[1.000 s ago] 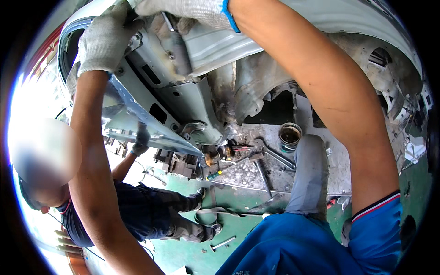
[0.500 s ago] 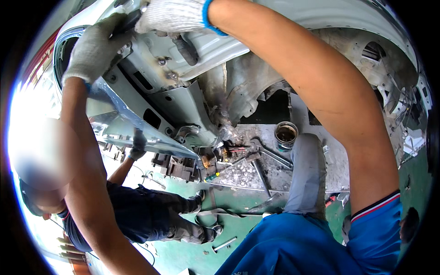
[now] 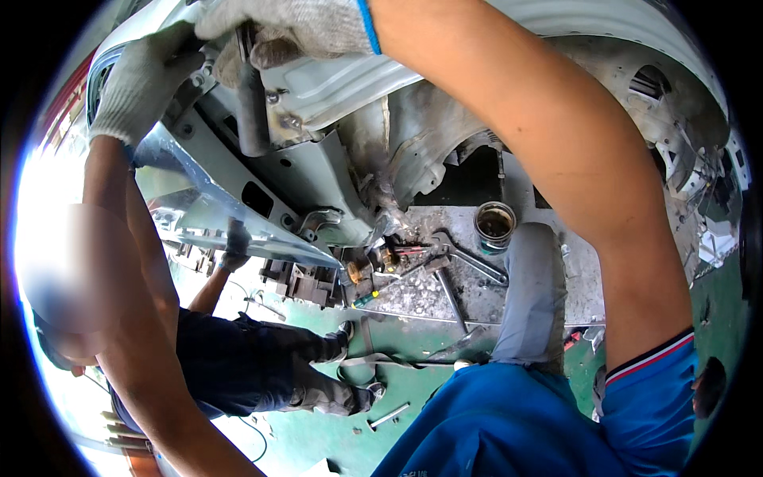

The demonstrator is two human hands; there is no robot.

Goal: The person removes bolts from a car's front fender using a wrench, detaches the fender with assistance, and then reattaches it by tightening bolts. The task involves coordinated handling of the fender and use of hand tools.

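My left hand (image 3: 141,83), in a white knit glove, is raised at the upper left beside the car body's window frame. Its fingers curl out of sight; what they grip is hidden. Close against them, my right hand (image 3: 306,28), gloved with a blue cuff, is closed around a tool with a thick dark grey handle (image 3: 253,119). That handle hangs down below the fingers, and the working end is not visible. Behind both hands is the stripped, pale car body (image 3: 318,179), with bare and scorched metal around a seam.
Below lie a hammer (image 3: 451,298), an adjustable wrench (image 3: 477,266), a screwdriver (image 3: 367,300) and an open can (image 3: 494,229) by my knee. A co-worker (image 3: 238,362) stands at left, a gloved hand (image 3: 236,245) at the panel's lower edge. A strap (image 3: 381,360) lies on the green floor.
Both hands have shifted slightly left. The dark handle under my right hand has swung left and now hangs nearly upright. A dark piece seen between the hands earlier no longer shows there.
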